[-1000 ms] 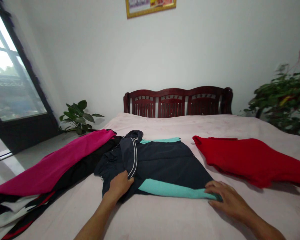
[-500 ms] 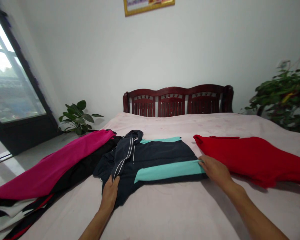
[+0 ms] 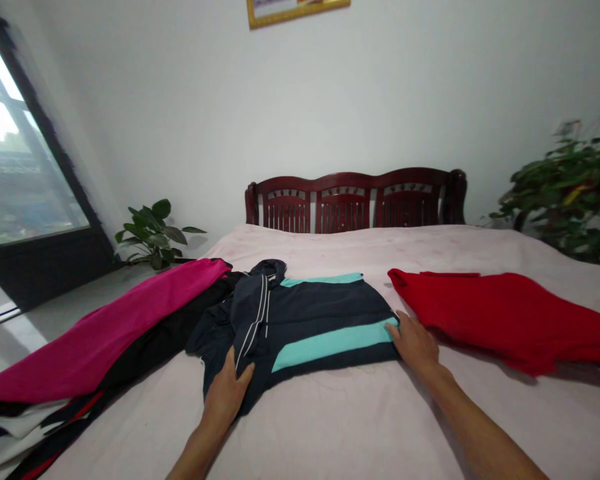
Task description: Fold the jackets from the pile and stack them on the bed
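Observation:
A navy jacket (image 3: pixel 310 313) with turquoise bands and white piping lies partly folded on the pale pink bed (image 3: pixel 330 427). My left hand (image 3: pixel 226 392) rests flat on its lower left corner, fingers stretched out over the dark cloth. My right hand (image 3: pixel 413 341) presses on the jacket's right edge, at the end of the turquoise stripe, fingers laid flat against the fabric. Neither hand lifts the garment.
A magenta garment (image 3: pixel 105 330) lies over black, white and red clothes (image 3: pixel 25 427) at the left. A red garment (image 3: pixel 505 317) is spread at the right. A dark wooden bench back (image 3: pixel 355 200) stands behind the bed, with potted plants (image 3: pixel 153 233) at both sides and a window at left.
The jacket's lower part has been folded up, so the turquoise band now lies higher. My right hand moved up and left along that edge; my left hand shifted slightly down on the left corner.

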`<state>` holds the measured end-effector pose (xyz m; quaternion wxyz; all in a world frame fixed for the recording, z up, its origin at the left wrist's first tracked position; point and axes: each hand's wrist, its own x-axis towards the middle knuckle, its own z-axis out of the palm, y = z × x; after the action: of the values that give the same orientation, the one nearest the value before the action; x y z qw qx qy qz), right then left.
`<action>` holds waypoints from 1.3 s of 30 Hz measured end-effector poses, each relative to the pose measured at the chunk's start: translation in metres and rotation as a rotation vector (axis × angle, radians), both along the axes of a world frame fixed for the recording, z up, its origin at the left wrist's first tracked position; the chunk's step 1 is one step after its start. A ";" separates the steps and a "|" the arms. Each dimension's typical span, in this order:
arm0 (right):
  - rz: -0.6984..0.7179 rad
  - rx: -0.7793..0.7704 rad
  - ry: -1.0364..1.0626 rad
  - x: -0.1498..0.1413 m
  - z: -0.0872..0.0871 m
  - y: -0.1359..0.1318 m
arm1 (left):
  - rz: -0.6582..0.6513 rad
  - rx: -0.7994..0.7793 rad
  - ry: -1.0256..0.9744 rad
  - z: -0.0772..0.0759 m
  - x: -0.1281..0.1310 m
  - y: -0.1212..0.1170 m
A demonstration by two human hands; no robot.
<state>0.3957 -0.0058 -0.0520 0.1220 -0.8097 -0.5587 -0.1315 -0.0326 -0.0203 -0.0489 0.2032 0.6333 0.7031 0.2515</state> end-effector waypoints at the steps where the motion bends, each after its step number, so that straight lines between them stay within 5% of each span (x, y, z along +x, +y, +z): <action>1: -0.010 -0.002 0.006 0.001 0.000 -0.003 | -0.017 -0.018 0.042 0.001 0.002 -0.007; 5: -0.024 -0.132 0.083 0.007 0.006 -0.008 | -0.151 0.088 0.132 -0.004 -0.005 -0.027; 13: 0.011 -0.161 0.126 0.012 0.010 -0.013 | -0.166 0.096 0.100 -0.017 -0.060 -0.015; 21: 0.051 0.030 -0.088 -0.018 0.013 -0.020 | -0.085 0.057 0.253 -0.010 -0.042 -0.029; 24: 0.251 0.084 -0.092 -0.066 0.012 -0.021 | -0.085 0.084 0.364 -0.009 -0.033 -0.030; 27: 0.572 -0.043 0.000 -0.118 -0.001 -0.028 | -0.079 0.068 0.435 -0.007 -0.030 -0.029; 30: 0.786 -0.156 0.058 -0.141 -0.015 -0.033 | -0.094 0.048 0.430 -0.006 -0.034 -0.030; 35: 0.660 -0.147 0.035 -0.088 -0.023 -0.019 | -0.115 0.012 0.414 -0.006 -0.045 -0.028; 39: 0.461 -0.121 -0.020 -0.037 -0.029 -0.009 | -0.094 -0.065 0.487 0.010 -0.043 -0.024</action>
<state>0.3588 -0.0151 -0.0815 0.0944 -0.6651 -0.7370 -0.0744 -0.0757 -0.0444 -0.0389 0.0597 0.7003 0.7089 0.0591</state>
